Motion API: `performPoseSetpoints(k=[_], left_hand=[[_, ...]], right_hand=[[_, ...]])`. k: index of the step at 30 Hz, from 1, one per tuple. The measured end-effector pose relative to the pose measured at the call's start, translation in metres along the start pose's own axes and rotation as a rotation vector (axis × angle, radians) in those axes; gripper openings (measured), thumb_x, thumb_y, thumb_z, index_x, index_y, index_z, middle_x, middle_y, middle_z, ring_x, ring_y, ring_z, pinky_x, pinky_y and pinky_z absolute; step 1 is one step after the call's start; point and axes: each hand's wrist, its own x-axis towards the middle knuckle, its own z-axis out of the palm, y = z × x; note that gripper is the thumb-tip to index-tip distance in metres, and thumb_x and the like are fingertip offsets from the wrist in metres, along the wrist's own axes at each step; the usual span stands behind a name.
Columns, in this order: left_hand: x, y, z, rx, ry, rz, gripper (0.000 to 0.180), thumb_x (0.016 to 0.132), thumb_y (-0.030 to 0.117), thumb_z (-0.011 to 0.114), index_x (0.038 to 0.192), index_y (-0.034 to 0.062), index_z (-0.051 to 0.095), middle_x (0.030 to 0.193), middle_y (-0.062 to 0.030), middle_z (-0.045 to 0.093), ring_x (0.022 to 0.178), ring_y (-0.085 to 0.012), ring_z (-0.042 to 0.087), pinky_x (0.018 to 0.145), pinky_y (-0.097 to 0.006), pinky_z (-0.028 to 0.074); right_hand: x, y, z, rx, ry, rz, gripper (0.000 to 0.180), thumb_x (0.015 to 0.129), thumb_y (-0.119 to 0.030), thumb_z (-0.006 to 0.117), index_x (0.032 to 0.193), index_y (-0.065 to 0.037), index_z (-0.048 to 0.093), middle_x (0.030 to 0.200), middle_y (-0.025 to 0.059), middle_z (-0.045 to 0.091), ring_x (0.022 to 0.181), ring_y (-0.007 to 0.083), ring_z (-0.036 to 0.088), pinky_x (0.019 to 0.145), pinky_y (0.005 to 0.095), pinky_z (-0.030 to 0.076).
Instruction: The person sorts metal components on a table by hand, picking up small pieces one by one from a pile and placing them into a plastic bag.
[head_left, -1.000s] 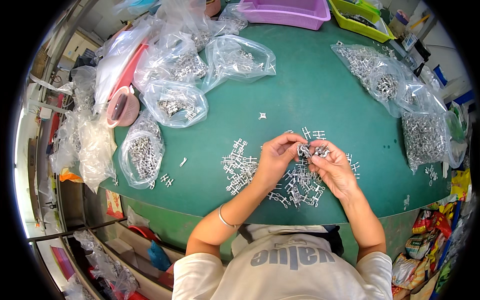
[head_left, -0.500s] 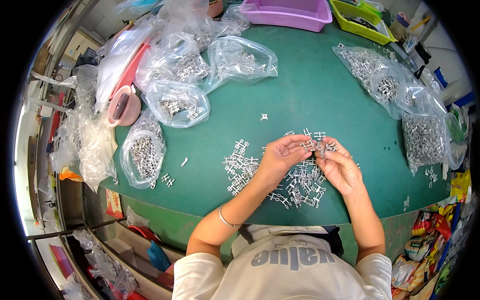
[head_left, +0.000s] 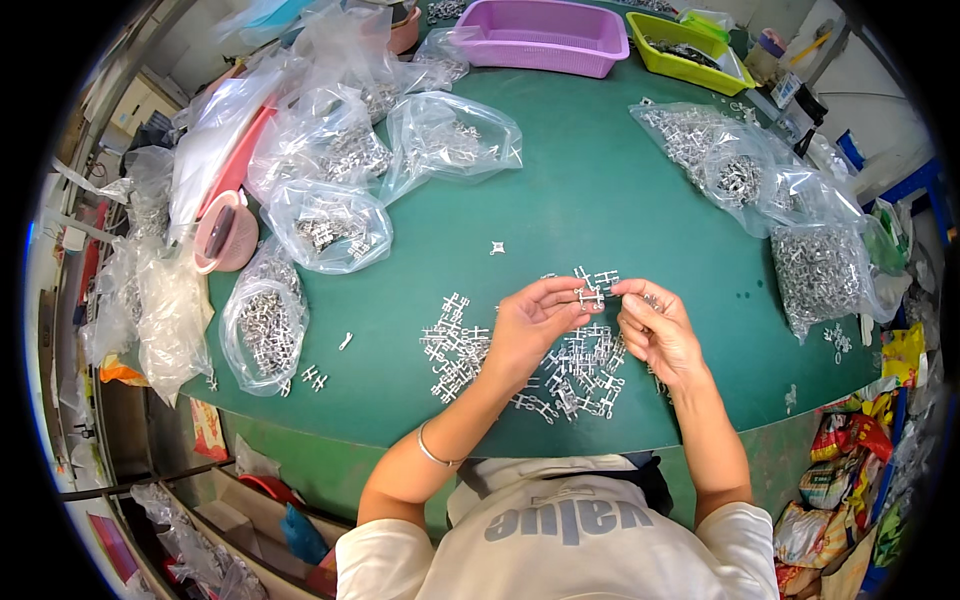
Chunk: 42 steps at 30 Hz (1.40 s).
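Observation:
My left hand [head_left: 532, 325] and my right hand [head_left: 655, 328] meet above a green table [head_left: 590, 190], both pinching one small silver metal part [head_left: 591, 297] between their fingertips. Under and around the hands lies a loose pile of small silver metal parts [head_left: 560, 365], spreading left to a second cluster [head_left: 452, 345]. A thin bracelet [head_left: 432, 450] circles my left wrist. A single stray part [head_left: 497, 247] lies farther out on the table.
Several clear plastic bags of metal parts [head_left: 330, 220] crowd the left side, and more bags [head_left: 815, 265] lie on the right. A purple basket [head_left: 545, 35] and a yellow-green tray [head_left: 685, 50] stand at the far edge. A pink container [head_left: 225, 235] sits at left.
Both hands have lifted slightly off the pile and drawn together, now holding one part between the fingertips. The pile and bags have not moved.

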Motion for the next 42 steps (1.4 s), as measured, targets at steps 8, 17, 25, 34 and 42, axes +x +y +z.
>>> performPoseSetpoints(k=[8, 17, 25, 34, 42], left_hand=[[-0.007, -0.006, 0.010, 0.180, 0.007, 0.033, 0.020, 0.086, 0.000, 0.057, 0.105, -0.0076, 0.056, 0.090, -0.0154, 0.064, 0.082, -0.0200, 0.065, 0.072, -0.027, 0.054], [-0.004, -0.009, 0.009, 0.263, -0.036, 0.086, 0.019, 0.088, 0.004, 0.056, 0.104, -0.0043, 0.058, 0.088, -0.0106, 0.064, 0.078, -0.0133, 0.062, 0.069, -0.024, 0.052], [0.001, -0.007, -0.006, 0.182, 0.066, 0.081, 0.018, 0.089, 0.007, 0.054, 0.102, -0.0033, 0.059, 0.087, -0.0075, 0.063, 0.075, -0.0117, 0.060, 0.067, -0.024, 0.051], [0.006, -0.005, -0.006, -0.336, -0.189, -0.422, 0.046, 0.097, 0.034, 0.036, 0.125, -0.0026, 0.041, 0.108, -0.0206, 0.057, 0.104, -0.0302, 0.057, 0.094, -0.040, 0.046], [0.008, -0.019, -0.013, -0.532, 0.025, -0.429, 0.026, 0.092, 0.023, 0.049, 0.102, 0.0000, 0.056, 0.081, -0.0094, 0.057, 0.066, -0.0109, 0.053, 0.057, -0.022, 0.046]], right_hand=[[-0.002, 0.003, 0.001, -0.303, 0.154, -0.083, 0.009, 0.086, -0.011, 0.061, 0.090, -0.002, 0.060, 0.058, -0.0019, 0.048, 0.042, 0.0024, 0.035, 0.036, 0.0191, 0.026], [0.060, -0.124, -0.122, -0.403, 0.749, -0.499, 0.026, 0.088, -0.028, 0.060, 0.098, -0.004, 0.057, 0.060, -0.0031, 0.040, 0.043, 0.0057, 0.031, 0.038, 0.0235, 0.025], [0.034, -0.089, -0.079, -0.497, 0.452, -0.313, 0.025, 0.086, -0.023, 0.062, 0.102, -0.004, 0.064, 0.057, -0.0045, 0.044, 0.041, 0.0040, 0.033, 0.037, 0.0212, 0.025], [0.015, -0.024, 0.011, -0.913, -0.030, -0.326, 0.019, 0.086, -0.014, 0.057, 0.097, 0.001, 0.063, 0.088, 0.0056, 0.065, 0.083, 0.0119, 0.057, 0.073, 0.0271, 0.045], [0.016, -0.048, 0.015, -1.125, 0.042, -0.504, 0.020, 0.081, -0.007, 0.062, 0.099, 0.000, 0.063, 0.090, 0.0092, 0.063, 0.079, 0.0152, 0.059, 0.063, 0.0252, 0.046]])
